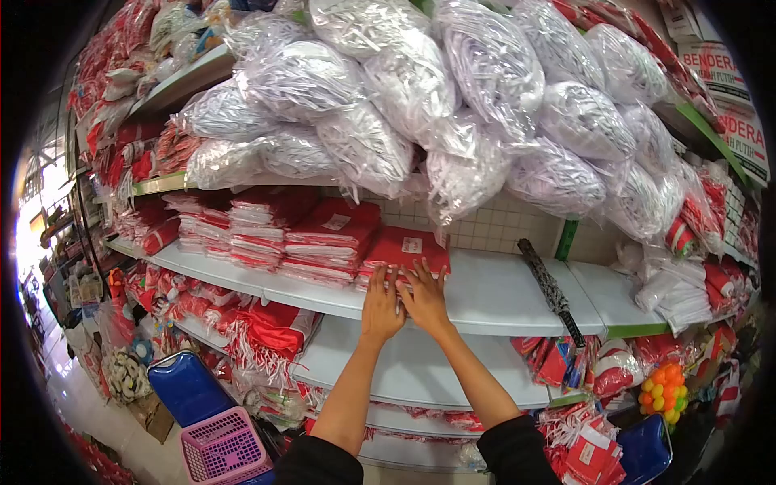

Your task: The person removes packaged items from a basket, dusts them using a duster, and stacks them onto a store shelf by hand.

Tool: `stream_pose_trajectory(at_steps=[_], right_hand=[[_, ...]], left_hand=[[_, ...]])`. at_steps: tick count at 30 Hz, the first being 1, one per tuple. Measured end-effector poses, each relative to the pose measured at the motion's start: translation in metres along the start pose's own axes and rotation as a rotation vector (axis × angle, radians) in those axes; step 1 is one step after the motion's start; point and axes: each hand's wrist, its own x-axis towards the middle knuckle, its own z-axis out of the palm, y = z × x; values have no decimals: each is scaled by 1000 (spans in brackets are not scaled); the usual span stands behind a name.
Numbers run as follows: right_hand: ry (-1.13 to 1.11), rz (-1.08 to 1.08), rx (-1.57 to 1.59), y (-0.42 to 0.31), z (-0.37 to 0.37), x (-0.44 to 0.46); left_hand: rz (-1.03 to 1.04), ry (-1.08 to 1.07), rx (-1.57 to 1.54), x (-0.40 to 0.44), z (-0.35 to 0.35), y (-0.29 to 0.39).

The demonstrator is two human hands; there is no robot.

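My left hand (383,307) and my right hand (424,297) reach out side by side to the front of a stack of red and white folded cloth in clear plastic (404,245). Their fingers are stretched out and lie against the stack's top and front edge. A white label shows on its upper packet. Just left of it stands a taller stack of similar packets (333,234), with more stacks (263,218) further left on the same white shelf (477,303).
Bags of white strips (493,65) bulge over the shelf above. A dark patterned folded umbrella (546,283) lies to the right. Below left are a blue chair (190,388) and a pink basket (234,432). Orange and yellow balls (664,388) hang at lower right.
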Motion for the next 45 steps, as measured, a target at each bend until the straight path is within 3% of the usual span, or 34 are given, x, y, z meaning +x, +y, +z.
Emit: stream_pose_trajectory(at_steps=[2, 6, 9, 11, 14, 19, 22, 26, 30, 33, 38, 41, 45], right_hand=[[76, -80, -33, -8, -10, -25], [89, 16, 38, -12, -46, -107], [-2, 228, 41, 5, -67, -181], [5, 409, 74, 19, -79, -234], [17, 637, 67, 43, -94, -315], [-39, 1013, -55, 80, -108, -455], [-71, 1287, -67, 89, -131, -525], [-59, 1455, -165, 95, -175, -609], [32, 1516, -159, 94, -232, -667], [103, 1434, -179, 113, -255, -718], [-5, 1443, -50, 132, -302, -739], [-46, 1378, -19, 152, -300, -763], [-345, 1278, -118, 180, -300, -774]], left_hand=[[2, 45, -3, -1, -3, 1], [-46, 13, -51, -4, 0, 8], [-123, 112, 80, -18, -1, 21], [-202, 266, -25, -37, 11, 33], [-225, 297, -147, -73, 18, 101], [-196, -137, -515, -179, 81, 226], [-69, -416, -710, -239, 113, 293], [97, -857, -894, -293, 139, 374], [278, -1039, -952, -334, 170, 443], [388, -1076, -916, -365, 193, 485], [360, -1243, -787, -413, 225, 531], [469, -1343, -596, -420, 218, 543], [550, -1404, -459, -421, 230, 551]])
